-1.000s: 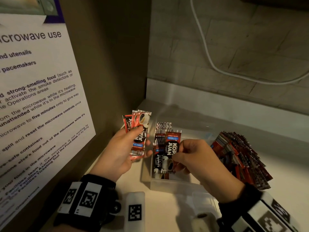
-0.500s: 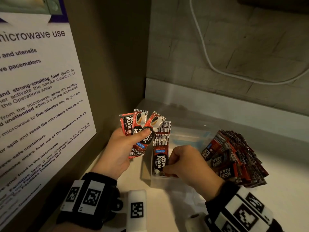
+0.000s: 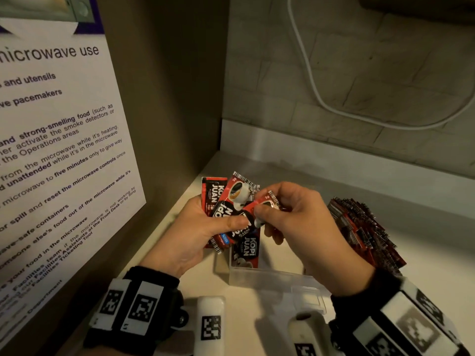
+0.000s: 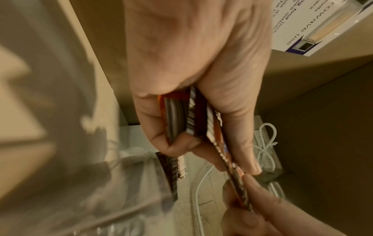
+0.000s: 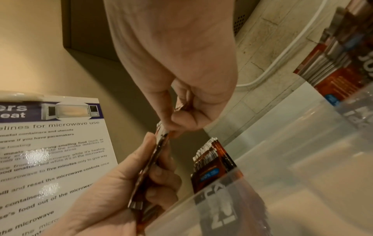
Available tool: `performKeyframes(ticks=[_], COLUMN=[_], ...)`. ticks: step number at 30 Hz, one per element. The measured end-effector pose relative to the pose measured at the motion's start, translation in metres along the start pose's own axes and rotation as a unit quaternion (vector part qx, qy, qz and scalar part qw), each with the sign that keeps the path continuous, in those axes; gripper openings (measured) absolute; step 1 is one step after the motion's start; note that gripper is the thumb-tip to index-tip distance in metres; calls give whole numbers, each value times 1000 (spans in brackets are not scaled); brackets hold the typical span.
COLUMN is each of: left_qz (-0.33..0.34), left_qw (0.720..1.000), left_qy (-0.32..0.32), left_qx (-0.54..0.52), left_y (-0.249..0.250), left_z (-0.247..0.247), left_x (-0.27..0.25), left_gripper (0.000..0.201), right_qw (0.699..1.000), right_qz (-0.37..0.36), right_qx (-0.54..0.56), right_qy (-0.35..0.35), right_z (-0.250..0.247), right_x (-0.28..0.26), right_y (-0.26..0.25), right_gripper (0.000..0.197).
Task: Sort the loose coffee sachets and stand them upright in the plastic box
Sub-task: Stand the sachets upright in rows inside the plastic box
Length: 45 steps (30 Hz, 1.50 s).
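A: The right hand (image 3: pixel 303 222) has left the plastic box (image 3: pixel 272 278) and come up to the left hand (image 3: pixel 195 227), pinching the nearest sachet (image 3: pixel 264 204) of its fan.

B: From the left wrist, the left hand (image 4: pixel 193 79) clamps the sachets (image 4: pixel 181 116) edge-on, long axis running away toward the right fingertips (image 4: pixel 252 183).

A: From the right wrist, the box (image 5: pixel 282 159) lies just right of the pinch, sachets upright inside (image 5: pixel 212 159).

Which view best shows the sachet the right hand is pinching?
The head view: the sachet shows its red face, pinched by the right hand while fanned in the left hand. Both wrist views show it only edge-on, a thin strip between fingers, print unreadable.
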<state>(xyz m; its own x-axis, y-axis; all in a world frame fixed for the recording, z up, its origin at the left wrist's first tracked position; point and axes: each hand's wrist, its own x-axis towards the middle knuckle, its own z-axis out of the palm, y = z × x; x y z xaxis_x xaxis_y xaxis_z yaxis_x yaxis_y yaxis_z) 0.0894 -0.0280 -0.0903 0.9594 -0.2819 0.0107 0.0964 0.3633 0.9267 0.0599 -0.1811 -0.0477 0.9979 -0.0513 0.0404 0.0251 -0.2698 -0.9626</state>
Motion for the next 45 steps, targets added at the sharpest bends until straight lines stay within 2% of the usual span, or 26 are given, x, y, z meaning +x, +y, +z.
performKeyframes(ticks=[3, 7, 11, 15, 17, 20, 23, 26, 28, 30, 36, 45], left_qz=[-7, -4, 15, 14, 3, -36, -53, -50, -56, -66, -74, -72], left_qw=[1000, 1000, 996, 996, 995, 987, 980, 982, 983, 982, 982, 985], left_qy=[-7, 30, 82, 83, 94, 146, 179, 175, 172, 174, 172, 156], left_qx=[5, -4, -44, -30, -36, -58, -67, -48, -38, -24, -6, -8], left_y=[-1, -1, -1, -2, -3, -1, 0, -1, -1, -2, -5, -1], left_z=[-3, -6, -4, 5, 6, 0, -5, -4, -4, -6, -7, -6], left_x=[1, 3, 6, 5, 5, 9, 11, 10, 9, 10, 12, 9], left_gripper=[35, 27, 24, 22, 20, 7, 9, 11, 13, 13, 10, 11], right_qw=[999, 994, 1000, 992, 992, 994, 987, 979, 974, 967, 924, 922], right_qz=[10, 42, 16, 1, 5, 52, 84, 116, 121, 110, 65, 37], right_qx=[25, 90, -17, -113, -121, -91, -139, -166, -190, -231, -372, -378], right_qy=[21, 46, 2, -50, -44, -9, -8, -31, -23, -15, -61, -76], right_z=[-1, -6, -6, 0, 1, -5, -9, -4, 1, 6, 18, 17], right_x=[0, 3, 2, 1, 3, 7, 9, 8, 9, 10, 7, 9], right_y=[5, 9, 12, 13, 16, 22, 32, 39, 44, 47, 44, 43], right_gripper=[7, 10, 8, 15, 11, 6, 10, 17, 22, 25, 32, 34])
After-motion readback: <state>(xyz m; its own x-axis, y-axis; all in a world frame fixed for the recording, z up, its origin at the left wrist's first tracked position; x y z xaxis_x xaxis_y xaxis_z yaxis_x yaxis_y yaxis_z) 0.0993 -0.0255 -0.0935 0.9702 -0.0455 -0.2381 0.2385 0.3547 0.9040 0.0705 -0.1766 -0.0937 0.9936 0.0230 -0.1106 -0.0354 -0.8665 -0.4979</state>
